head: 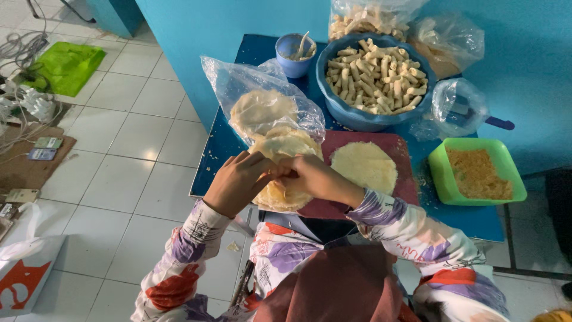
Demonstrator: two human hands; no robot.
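Note:
My left hand (237, 182) and my right hand (316, 179) meet at the near edge of a stack of thin round pale wrappers (285, 148). Both pinch the edge of the top wrapper with their fingertips. The stack spills out of a clear plastic bag (238, 80) onto the blue table (223, 146). One single wrapper (363, 166) lies flat on a dark red cutting board (393, 146) just right of my right hand.
A blue bowl (351, 116) full of rolled pale pieces stands behind the board. A small blue cup (293, 53) with a utensil sits at the back. A green tub (476, 173) of breadcrumbs is at the right. More plastic bags lie behind. White tiled floor spreads left.

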